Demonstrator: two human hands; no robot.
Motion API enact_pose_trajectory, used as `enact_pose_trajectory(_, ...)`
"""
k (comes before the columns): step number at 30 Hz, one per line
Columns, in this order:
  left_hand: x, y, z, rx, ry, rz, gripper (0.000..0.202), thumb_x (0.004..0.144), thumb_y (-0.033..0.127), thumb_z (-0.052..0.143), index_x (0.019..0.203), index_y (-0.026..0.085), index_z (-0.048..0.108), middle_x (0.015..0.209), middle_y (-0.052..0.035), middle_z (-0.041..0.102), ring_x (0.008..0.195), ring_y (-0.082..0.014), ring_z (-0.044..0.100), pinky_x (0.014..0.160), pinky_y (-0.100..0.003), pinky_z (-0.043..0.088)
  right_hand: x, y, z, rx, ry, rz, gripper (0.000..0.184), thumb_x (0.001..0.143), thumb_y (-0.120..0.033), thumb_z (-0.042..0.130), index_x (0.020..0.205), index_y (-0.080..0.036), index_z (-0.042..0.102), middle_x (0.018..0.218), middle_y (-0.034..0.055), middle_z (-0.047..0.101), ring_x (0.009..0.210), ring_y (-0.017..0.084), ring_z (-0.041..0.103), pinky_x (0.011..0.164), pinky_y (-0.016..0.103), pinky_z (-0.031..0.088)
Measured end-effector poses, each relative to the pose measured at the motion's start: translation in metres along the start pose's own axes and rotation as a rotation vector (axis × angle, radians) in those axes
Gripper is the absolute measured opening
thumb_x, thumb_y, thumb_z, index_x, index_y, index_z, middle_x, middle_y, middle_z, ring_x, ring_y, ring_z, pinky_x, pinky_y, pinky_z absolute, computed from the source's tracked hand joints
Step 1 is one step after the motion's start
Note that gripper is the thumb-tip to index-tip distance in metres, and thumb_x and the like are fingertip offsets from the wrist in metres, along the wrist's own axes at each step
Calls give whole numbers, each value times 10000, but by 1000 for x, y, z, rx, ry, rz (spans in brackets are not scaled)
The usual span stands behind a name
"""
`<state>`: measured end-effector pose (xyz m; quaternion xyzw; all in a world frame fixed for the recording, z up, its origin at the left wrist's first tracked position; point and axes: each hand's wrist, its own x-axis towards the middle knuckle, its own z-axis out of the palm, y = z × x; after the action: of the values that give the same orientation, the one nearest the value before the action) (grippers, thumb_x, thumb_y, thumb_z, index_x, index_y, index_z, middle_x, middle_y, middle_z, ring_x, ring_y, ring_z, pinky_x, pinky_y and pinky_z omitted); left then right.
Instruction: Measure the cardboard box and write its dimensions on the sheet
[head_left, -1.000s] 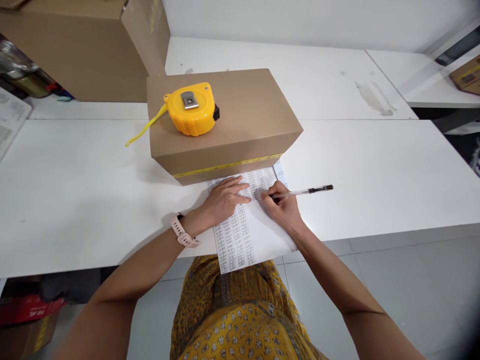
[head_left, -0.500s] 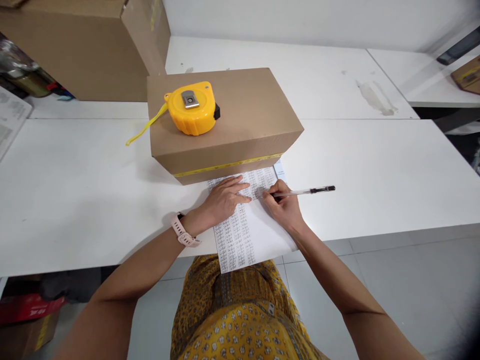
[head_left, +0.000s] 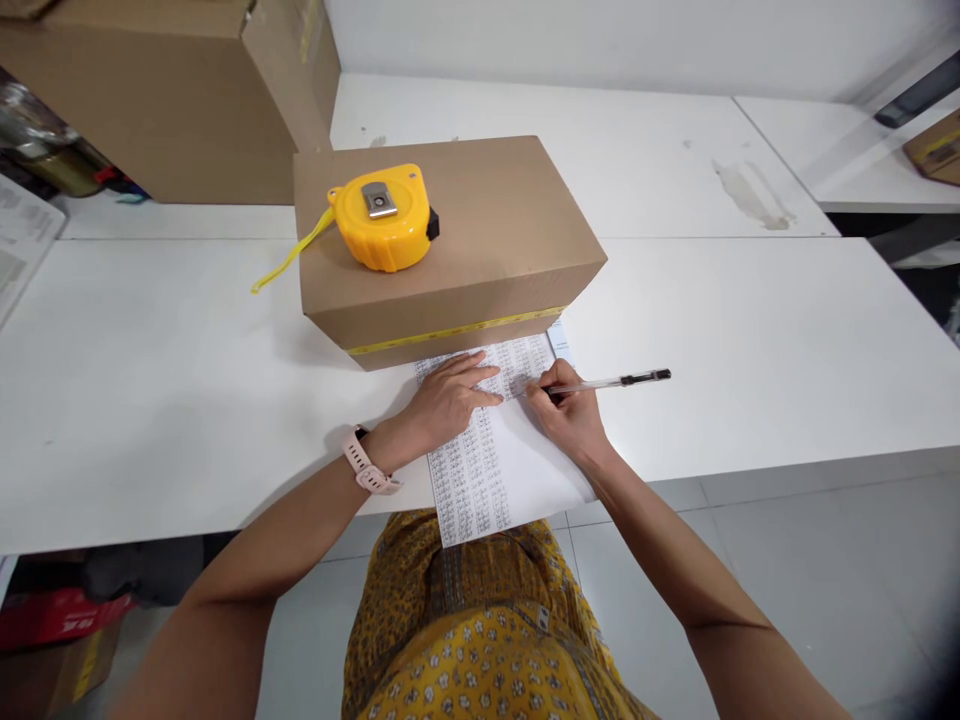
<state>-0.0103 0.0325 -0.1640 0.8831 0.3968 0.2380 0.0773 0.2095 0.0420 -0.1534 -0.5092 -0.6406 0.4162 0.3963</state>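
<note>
A sheet of paper with columns of handwriting lies at the front of the white table, its lower edge hanging over the table's edge. My left hand rests flat on it, fingers spread and holding nothing. In my right hand is a clear pen with a black cap end, its tip down at the paper. Just beyond the hands stands a closed cardboard box with yellow tape along its near side. On the box lies a yellow tape measure, its strap hanging past the left edge.
A larger cardboard box stands at the back left, beside assorted items. The white table runs to the right, with a grey stain near the back. A blue-edged item shows partly beneath the box. Another box is at the far right.
</note>
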Motion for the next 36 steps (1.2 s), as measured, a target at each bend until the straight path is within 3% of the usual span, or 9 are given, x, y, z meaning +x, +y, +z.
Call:
enact_pose_trajectory(8, -1, 0, 1, -22, -4, -6, 509, 802, -119, 527, 1014, 245, 813, 1297, -62, 724, 1325, -260, 606, 1065, -467, 552, 0, 3, 2, -6, 26, -15, 243, 806, -249, 660, 683, -239, 450, 559, -67, 408, 523, 105, 355, 506, 266, 276)
enact_pose_trajectory(12, -1, -3, 1, -19, 2, 7, 504, 806, -116, 511, 995, 237, 817, 1281, -61, 732, 1314, -249, 615, 1064, -457, 555, 2, 10, -4, -11, 209, -63, 252, 862, -311, 658, 718, -236, 465, 612, -52, 451, 550, 114, 386, 528, 272, 312)
enact_pose_trajectory(16, -2, -7, 4, -25, 12, 18, 527, 799, -114, 496, 1004, 253, 814, 1273, -45, 736, 1313, -238, 617, 1046, -446, 572, 4, 21, -34, -173, 390, -99, 154, 935, -389, 606, 929, -238, 572, 800, 0, 597, 658, 149, 512, 592, 291, 391)
enact_pose_trajectory(19, -1, -7, 5, -21, 56, 53, 510, 796, -108, 482, 966, 240, 814, 1219, -54, 757, 1259, -236, 656, 1018, -435, 588, 3, 34, -68, -505, 359, -176, 147, 969, -308, 521, 1047, -246, 629, 970, 56, 638, 846, 206, 589, 694, 331, 444)
enact_pose_trajectory(21, 1, -2, 0, -17, 160, 96, 468, 824, -89, 459, 902, 220, 801, 1141, -52, 776, 1146, -207, 715, 949, -385, 619, 3, 45, -87, -699, 288, -227, 245, 965, -220, 449, 1097, -253, 653, 1016, 81, 626, 948, 245, 580, 750, 363, 458)
enact_pose_trajectory(25, 8, 16, -32, 77, 609, 171, 360, 883, -37, 482, 869, 213, 741, 1027, -41, 763, 1000, -159, 731, 808, -285, 619, 2, 60, -101, -897, 239, -234, 437, 933, -99, 349, 1191, -251, 667, 1031, 111, 632, 982, 278, 548, 739, 383, 462)
enact_pose_trajectory(28, 16, 24, -71, 229, 876, 126, 351, 904, 3, 525, 1015, 267, 728, 1067, -24, 734, 1068, -186, 694, 917, -362, 574, 2, 63, -98, -934, 261, -241, 529, 911, -51, 311, 1288, -231, 635, 1045, 122, 650, 986, 285, 549, 747, 390, 466)
enact_pose_trajectory(31, 27, 20, -104, 256, 910, -98, 348, 911, 125, 607, 1197, 310, 678, 1302, -36, 648, 1255, -261, 590, 1109, -502, 444, 2, 62, -96, -902, 295, -236, 530, 913, -56, 311, 1320, -212, 613, 1026, 129, 663, 978, 289, 556, 758, 399, 466)
enact_pose_trajectory(36, 46, -15, -123, 75, 707, -413, 730, 749, 327, 827, 1403, 295, 502, 1464, -78, 542, 1418, -340, 435, 1172, -554, 373, 3, 64, -96, -853, 309, -239, 437, 935, -105, 342, 1221, -185, 663, 1014, 149, 668, 978, 301, 553, 763, 409, 464)
